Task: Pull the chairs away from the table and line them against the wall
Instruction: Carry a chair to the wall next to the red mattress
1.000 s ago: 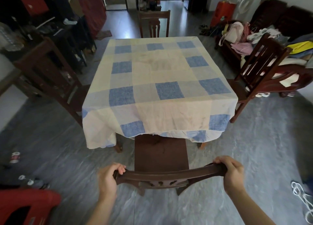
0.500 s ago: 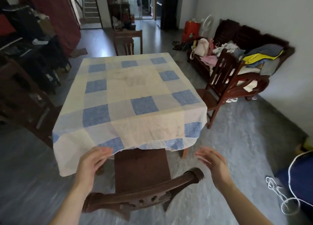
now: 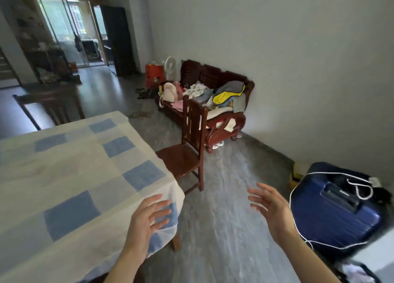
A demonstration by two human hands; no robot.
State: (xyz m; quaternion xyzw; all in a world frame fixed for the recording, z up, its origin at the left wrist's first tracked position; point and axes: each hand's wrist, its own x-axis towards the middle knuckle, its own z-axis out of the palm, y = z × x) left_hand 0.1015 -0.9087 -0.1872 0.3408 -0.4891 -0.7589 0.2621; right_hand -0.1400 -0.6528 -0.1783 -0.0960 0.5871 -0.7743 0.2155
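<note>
- A pale wall (image 3: 277,69) is seen along the right side of the room, above a grey floor (image 3: 223,229).
- The counter (image 3: 74,176) fills the lower left and is covered by a cream cloth (image 3: 138,176) with blue checks.
- A dark wooden settee (image 3: 226,129) is set against the wall, and clothes (image 3: 228,95) are piled on it.
- A blue suitcase (image 3: 332,214) is laid flat near the wall at the lower right, and a white cord (image 3: 360,188) is draped over it.
- A chair (image 3: 181,161) is placed at the counter's right side, its seat just beside the cloth edge and its back turned to the settee. It is well apart from the wall.
- A second chair (image 3: 55,103), blurred, is seen at the counter's far edge.
- The left grip (image 3: 147,220) is held over the counter's near right corner, its fingers spread and nothing in it.
- The right grip (image 3: 273,212) is held over the floor between the counter and the suitcase, likewise spread wide and holding nothing.
</note>
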